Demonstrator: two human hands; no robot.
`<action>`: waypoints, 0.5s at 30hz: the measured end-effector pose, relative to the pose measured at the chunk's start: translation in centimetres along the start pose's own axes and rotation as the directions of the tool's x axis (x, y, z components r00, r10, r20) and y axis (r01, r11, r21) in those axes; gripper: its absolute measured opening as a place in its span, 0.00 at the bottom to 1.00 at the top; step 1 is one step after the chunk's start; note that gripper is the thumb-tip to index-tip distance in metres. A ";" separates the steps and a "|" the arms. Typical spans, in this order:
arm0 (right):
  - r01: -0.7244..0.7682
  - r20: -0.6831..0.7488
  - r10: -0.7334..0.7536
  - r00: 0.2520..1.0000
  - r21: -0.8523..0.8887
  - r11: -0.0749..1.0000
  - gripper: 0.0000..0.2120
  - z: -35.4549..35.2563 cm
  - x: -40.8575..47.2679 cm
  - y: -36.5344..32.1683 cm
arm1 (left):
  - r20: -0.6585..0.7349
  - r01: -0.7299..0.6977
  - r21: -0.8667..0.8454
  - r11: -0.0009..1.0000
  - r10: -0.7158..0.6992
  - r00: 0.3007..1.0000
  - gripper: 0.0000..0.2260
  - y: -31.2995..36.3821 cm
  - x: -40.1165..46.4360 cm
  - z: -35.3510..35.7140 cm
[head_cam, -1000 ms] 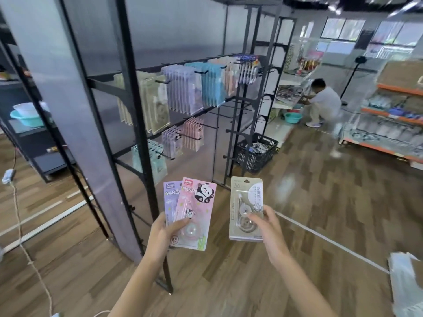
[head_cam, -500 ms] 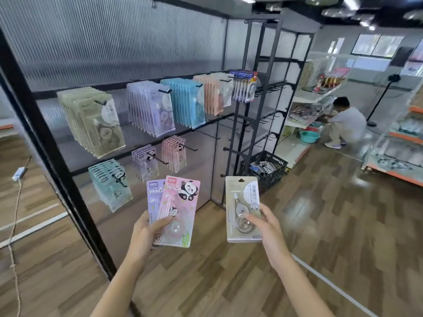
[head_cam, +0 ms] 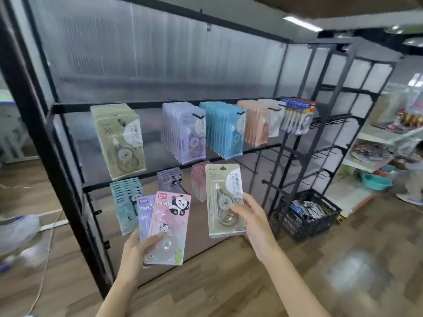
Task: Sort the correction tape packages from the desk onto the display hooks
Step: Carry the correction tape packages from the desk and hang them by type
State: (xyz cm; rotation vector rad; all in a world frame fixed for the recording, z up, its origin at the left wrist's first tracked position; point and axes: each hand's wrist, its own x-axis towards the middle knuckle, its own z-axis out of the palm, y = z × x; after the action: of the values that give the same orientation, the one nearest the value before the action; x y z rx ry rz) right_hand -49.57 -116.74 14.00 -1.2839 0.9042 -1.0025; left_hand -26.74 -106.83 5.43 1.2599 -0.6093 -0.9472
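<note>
The beige-green correction tape package point(head_cam: 225, 200) is held upright in front of the display rack point(head_cam: 68, 170), below the upper row of hooks and just right of the small pink packs point(head_cam: 198, 179) on the lower rail. The right hand point(head_cam: 254, 216) grasps it from its right edge, thumb laid across the clear blister on the front, fingers behind the card. The left hand point(head_cam: 135, 252) grasps 2 panda packages fanned together: the pink panda package point(head_cam: 170, 227) in front, with the thumb pressed on its lower blister, and the purple panda package point(head_cam: 145, 216) partly hidden behind it on the left.

On the upper rail hang matching beige-green packs point(head_cam: 119, 140) at the far left, then purple packs point(head_cam: 183, 131), blue packs point(head_cam: 223, 129) and peach packs point(head_cam: 255, 124), with a bunch of blue-topped items point(head_cam: 296, 115) at the right end. The lower rail carries teal panda packs point(head_cam: 124, 197), purple panda packs point(head_cam: 168, 179) and the pink ones. A black basket point(head_cam: 309, 213) holding dark packets sits on the wood floor point(head_cam: 320, 271) right of the rack
</note>
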 end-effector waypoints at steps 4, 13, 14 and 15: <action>0.050 0.184 -0.053 0.982 0.022 0.999 0.13 4.1 2.6 -1.6 | -0.088 -0.005 -0.027 1.000 0.003 0.996 0.17 0.2 -0.2 -1.4; 0.166 0.517 -0.183 0.836 0.080 0.983 0.18 12.5 5.9 -5.5 | -0.329 -0.066 -0.042 0.997 0.048 0.943 0.22 1.8 -2.9 -2.6; 0.173 0.528 -0.188 0.828 0.079 0.982 0.18 13.2 6.3 -5.9 | -0.345 -0.066 -0.037 0.997 0.049 0.937 0.24 2.0 -3.2 -2.5; 0.178 0.533 -0.192 0.824 0.077 0.981 0.18 13.8 6.7 -6.2 | -0.359 -0.068 -0.030 0.997 0.053 0.932 0.24 2.2 -3.4 -2.3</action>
State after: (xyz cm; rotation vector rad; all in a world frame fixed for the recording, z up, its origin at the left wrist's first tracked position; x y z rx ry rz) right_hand -34.97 -118.71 21.40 -1.5480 0.3323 -0.7281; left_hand -26.01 -102.64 7.38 1.3281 -0.3361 -0.6520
